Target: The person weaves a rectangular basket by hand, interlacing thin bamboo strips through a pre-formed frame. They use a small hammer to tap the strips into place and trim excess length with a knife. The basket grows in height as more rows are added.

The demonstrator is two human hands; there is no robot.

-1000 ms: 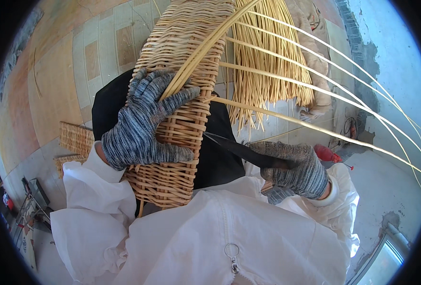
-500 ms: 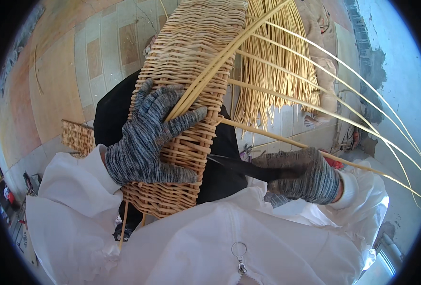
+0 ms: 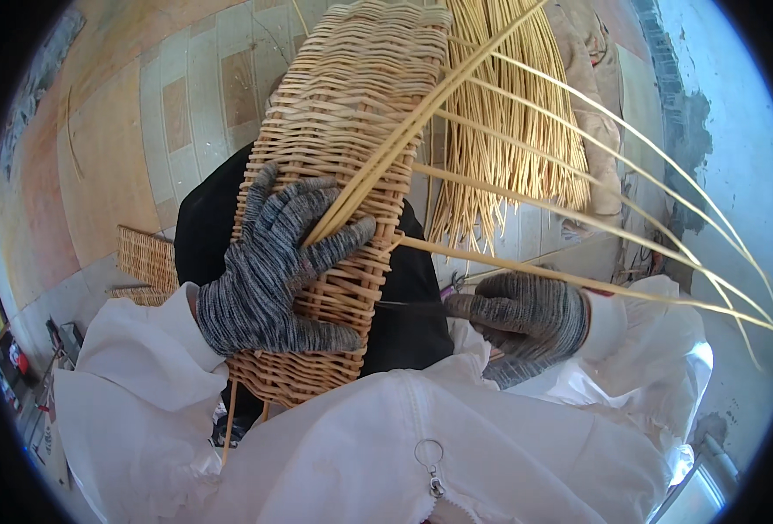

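Note:
A long wicker panel of woven cane lies across my lap, tilted away from me. My left hand, in a grey striped glove, rests flat on it with spread fingers. Several thick canes run up and right from between its fingers. My gloved right hand is closed beside the panel's right edge, around a thin dark pointed tool. The tool points toward that edge; its handle is mostly hidden in the hand. A loose cane leaves the edge just above and passes over the right hand.
More long canes fan out to the right from the panel. A large bundle of canes lies beyond on the tiled floor. A smaller wicker piece lies at left. A blue-grey wall rises at right.
My right hand has turned and moved slightly up with the tool, whose dark handle showed before. The panel has shifted slightly; my left hand stays on it.

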